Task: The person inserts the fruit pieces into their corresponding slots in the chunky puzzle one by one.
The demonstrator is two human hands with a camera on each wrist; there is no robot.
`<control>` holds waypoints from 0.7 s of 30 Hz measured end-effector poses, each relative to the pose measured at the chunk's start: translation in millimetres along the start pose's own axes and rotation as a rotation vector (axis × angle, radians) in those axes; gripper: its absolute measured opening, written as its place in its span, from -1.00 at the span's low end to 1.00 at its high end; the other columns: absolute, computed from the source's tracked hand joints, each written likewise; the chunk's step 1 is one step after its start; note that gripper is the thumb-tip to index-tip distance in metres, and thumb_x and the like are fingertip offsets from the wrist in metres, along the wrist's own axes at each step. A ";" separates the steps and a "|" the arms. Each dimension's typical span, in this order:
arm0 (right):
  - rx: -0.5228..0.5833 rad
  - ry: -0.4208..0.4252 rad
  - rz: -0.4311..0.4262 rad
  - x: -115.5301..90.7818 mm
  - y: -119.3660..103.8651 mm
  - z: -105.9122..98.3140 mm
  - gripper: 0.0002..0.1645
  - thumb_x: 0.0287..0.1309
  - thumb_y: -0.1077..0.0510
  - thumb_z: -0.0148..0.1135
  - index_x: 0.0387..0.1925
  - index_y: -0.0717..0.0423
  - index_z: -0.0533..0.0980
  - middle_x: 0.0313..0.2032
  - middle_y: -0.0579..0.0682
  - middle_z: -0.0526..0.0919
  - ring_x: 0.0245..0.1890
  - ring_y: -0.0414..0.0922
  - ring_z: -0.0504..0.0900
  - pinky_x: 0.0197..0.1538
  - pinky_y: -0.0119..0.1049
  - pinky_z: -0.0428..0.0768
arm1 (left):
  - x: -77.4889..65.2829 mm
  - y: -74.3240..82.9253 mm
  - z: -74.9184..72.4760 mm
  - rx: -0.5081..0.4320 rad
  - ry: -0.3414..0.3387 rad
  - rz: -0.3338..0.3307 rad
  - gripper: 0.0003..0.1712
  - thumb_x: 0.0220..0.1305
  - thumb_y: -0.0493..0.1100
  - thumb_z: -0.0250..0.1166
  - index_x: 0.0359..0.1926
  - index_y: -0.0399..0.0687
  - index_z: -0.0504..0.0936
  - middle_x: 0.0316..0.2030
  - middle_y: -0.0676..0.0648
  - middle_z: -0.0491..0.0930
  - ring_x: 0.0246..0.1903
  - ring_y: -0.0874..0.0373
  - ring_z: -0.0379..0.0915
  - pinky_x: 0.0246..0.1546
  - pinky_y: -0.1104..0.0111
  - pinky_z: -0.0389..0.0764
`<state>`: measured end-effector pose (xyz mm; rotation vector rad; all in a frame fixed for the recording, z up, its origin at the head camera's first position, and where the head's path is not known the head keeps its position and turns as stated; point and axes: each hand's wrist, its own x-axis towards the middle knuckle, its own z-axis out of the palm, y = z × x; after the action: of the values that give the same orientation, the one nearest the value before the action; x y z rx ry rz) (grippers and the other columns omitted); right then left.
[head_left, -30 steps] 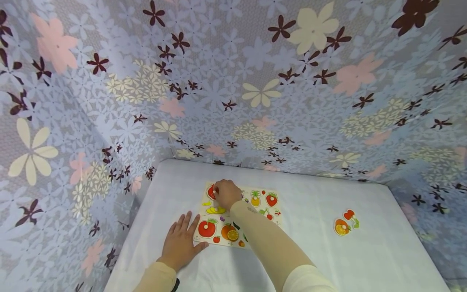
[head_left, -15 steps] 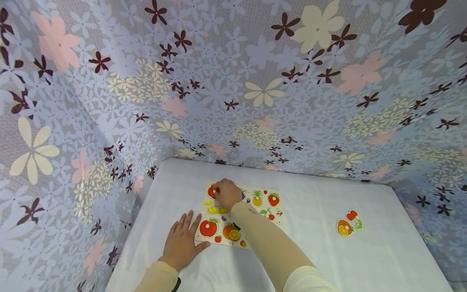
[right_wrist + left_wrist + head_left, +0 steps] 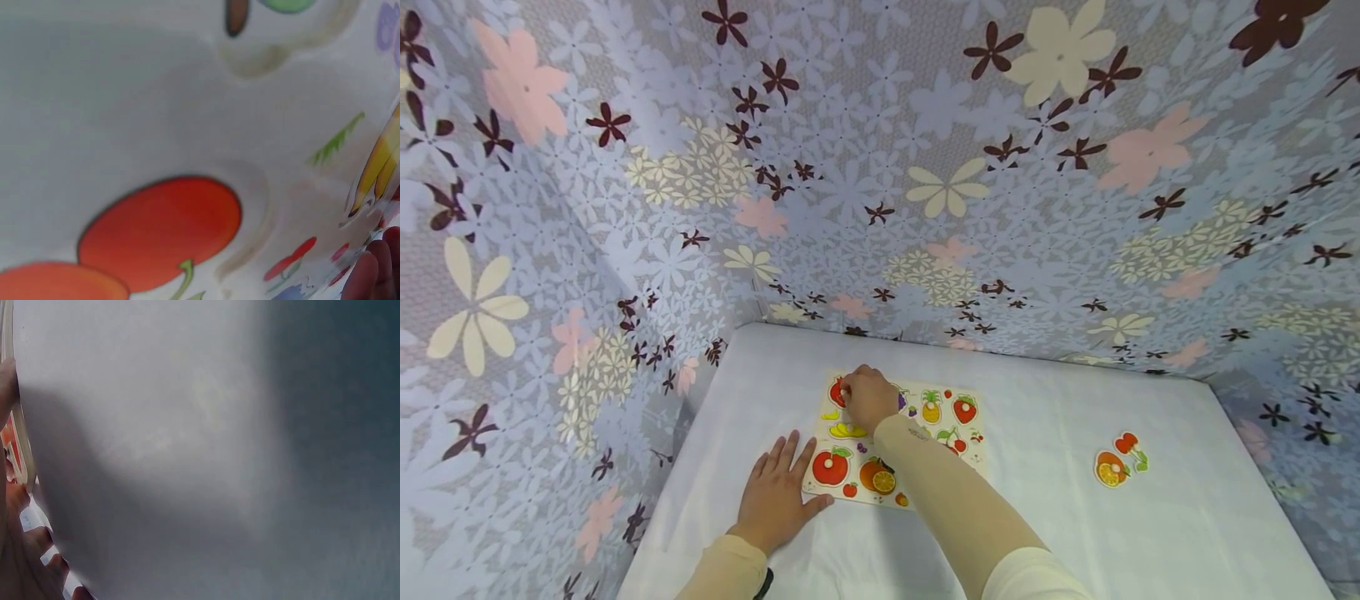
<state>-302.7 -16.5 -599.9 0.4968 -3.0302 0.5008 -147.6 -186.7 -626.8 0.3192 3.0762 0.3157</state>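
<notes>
A wooden fruit puzzle board [image 3: 917, 498] lies flat on the white-covered table. My right hand [image 3: 871, 400] is over its upper left, finger and thumb pinching the knob of a red fruit puzzle piece [image 3: 836, 391]; the hand partly covers this piece. In the right wrist view, fingertips [image 3: 369, 269] show at the lower right, near the bananas [image 3: 381, 159]. My left hand [image 3: 775, 500] rests palm down with fingers spread, its thumb by the board's lower left corner. Below the right hand are banana [image 3: 847, 430] and apple [image 3: 831, 467] pieces.
At the right of the table [image 3: 1037, 517], an orange piece [image 3: 1110, 470] and a cherry-like red piece [image 3: 1129, 447] lie off the board, close together. Flower-patterned cloth [image 3: 880, 208] rises behind and beside the table. The right forearm [image 3: 955, 492] covers part of the board.
The head view has shifted a little, so everything sits slightly farther right. Both hands keep their places relative to the board.
</notes>
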 end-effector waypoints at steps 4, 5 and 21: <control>-0.011 0.018 -0.012 0.2 0.7 0.7 -0.85 0.30 0.00 0.33 -0.18 -0.10 0.72 -0.19 -0.10 0.58 -0.14 -0.13 0.58 -0.07 -0.15 0.67 | -0.1 0.3 -0.1 -0.004 0.006 0.003 0.11 0.14 0.49 0.24 0.55 0.02 0.16 0.52 -0.22 0.04 0.47 -0.22 -0.06 0.40 -0.13 0.08; -0.011 0.020 -0.014 0.2 0.8 0.7 -0.86 0.29 0.00 0.33 -0.19 -0.10 0.72 -0.20 -0.11 0.58 -0.16 -0.14 0.58 -0.08 -0.15 0.67 | 0.0 0.2 0.2 -0.001 0.004 0.002 0.12 0.14 0.50 0.23 0.55 0.03 0.15 0.52 -0.22 0.03 0.48 -0.21 -0.07 0.41 -0.12 0.07; 0.119 -0.054 -0.030 -36.1 40.8 -40.8 -0.60 0.28 0.02 0.32 0.13 -0.03 0.59 -0.02 -0.08 0.61 -0.15 -0.15 0.63 -0.21 -0.22 0.66 | -0.4 4.6 1.3 -0.012 -0.025 0.000 0.14 0.14 0.48 0.25 0.56 0.00 0.11 0.53 -0.26 -0.01 0.48 -0.26 -0.11 0.41 -0.16 0.02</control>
<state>-282.2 44.2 -576.7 0.5698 -3.0515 0.6799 -146.1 -182.1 -627.1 0.3202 3.0483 0.3276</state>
